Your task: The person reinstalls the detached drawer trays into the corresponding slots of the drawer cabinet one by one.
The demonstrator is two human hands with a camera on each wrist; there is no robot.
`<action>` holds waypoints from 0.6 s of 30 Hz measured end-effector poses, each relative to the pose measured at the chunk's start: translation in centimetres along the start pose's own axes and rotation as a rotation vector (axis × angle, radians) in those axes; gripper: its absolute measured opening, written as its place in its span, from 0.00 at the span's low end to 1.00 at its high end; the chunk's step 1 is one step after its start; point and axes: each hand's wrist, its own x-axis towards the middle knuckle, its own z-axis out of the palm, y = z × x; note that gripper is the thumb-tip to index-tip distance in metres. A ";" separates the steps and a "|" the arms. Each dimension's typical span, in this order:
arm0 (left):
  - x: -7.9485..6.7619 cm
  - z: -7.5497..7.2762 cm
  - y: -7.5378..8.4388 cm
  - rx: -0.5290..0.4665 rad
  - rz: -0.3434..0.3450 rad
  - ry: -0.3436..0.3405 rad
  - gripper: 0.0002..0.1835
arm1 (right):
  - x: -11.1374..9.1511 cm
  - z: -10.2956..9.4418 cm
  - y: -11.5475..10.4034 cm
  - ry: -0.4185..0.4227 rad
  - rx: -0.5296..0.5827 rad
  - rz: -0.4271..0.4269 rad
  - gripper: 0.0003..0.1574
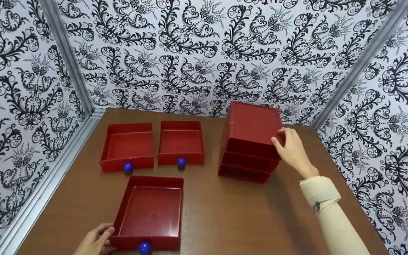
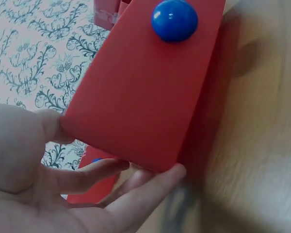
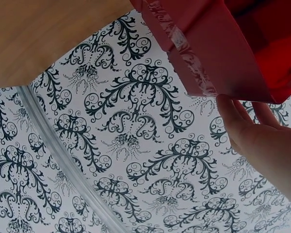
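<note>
In the head view a red drawer (image 1: 151, 209) with a round blue knob (image 1: 144, 247) lies at the front left. My left hand (image 1: 96, 241) grips its front left corner, thumb by the rim and fingers under the lower edge. The left wrist view shows the drawer's front panel (image 2: 140, 92) tilted there, with its shiny blue knob (image 2: 174, 20). A red drawer cabinet (image 1: 255, 122) with open, drawerless slots stands at the back right. My right hand (image 1: 292, 150) holds its top right edge, and in the right wrist view fingers (image 3: 233, 116) touch the cabinet's side (image 3: 223, 63).
Two more red drawers stand behind, one at the left (image 1: 129, 145) and one in the middle (image 1: 181, 141), both with blue knobs facing front. Patterned walls (image 1: 190, 53) enclose the brown table (image 1: 232, 212), and a metal rail (image 1: 53, 177) runs along its left side.
</note>
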 end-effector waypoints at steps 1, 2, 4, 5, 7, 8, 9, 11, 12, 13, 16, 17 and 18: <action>0.0 0.1 -0.1 -0.015 0.003 0.003 0.32 | 0.0 0.0 0.0 0.002 0.000 -0.001 0.27; 0.0 0.1 -0.2 -0.026 0.011 0.000 0.33 | 0.0 0.1 0.0 0.003 -0.002 -0.001 0.27; 0.0 0.3 -0.3 -0.045 0.005 -0.003 0.34 | 0.0 0.1 0.0 0.004 -0.003 0.000 0.27; 0.0 0.3 -0.3 -0.053 0.001 -0.007 0.34 | 0.0 0.2 0.0 0.004 -0.003 0.002 0.27; 0.1 0.5 -0.3 -0.079 -0.020 -0.022 0.35 | -0.1 0.2 0.0 0.005 -0.004 0.005 0.27; 0.1 0.6 -0.3 -0.089 -0.025 -0.031 0.35 | -0.1 0.3 0.0 0.003 -0.005 0.007 0.27; 0.1 0.7 -0.2 -0.099 -0.029 -0.041 0.36 | -0.2 0.3 0.0 0.003 -0.005 0.009 0.27; 0.2 0.9 -0.1 -0.109 -0.019 -0.064 0.36 | -0.2 0.3 0.0 0.004 -0.007 0.011 0.27; 0.1 1.0 0.0 -0.119 -0.013 -0.078 0.36 | -0.2 0.3 0.0 0.003 -0.009 0.012 0.27; 0.1 1.1 0.1 -0.125 0.001 -0.096 0.36 | -0.2 0.3 0.0 0.003 -0.010 0.013 0.27; 0.1 1.7 0.5 -0.153 0.040 -0.151 0.37 | -0.2 0.2 0.0 0.000 -0.010 0.016 0.27; 0.2 1.9 0.7 -0.159 0.058 -0.169 0.37 | -0.2 0.2 0.0 0.000 -0.009 0.016 0.27; 0.2 2.1 0.9 -0.165 0.075 -0.183 0.37 | -0.2 0.2 0.0 0.001 -0.008 0.016 0.27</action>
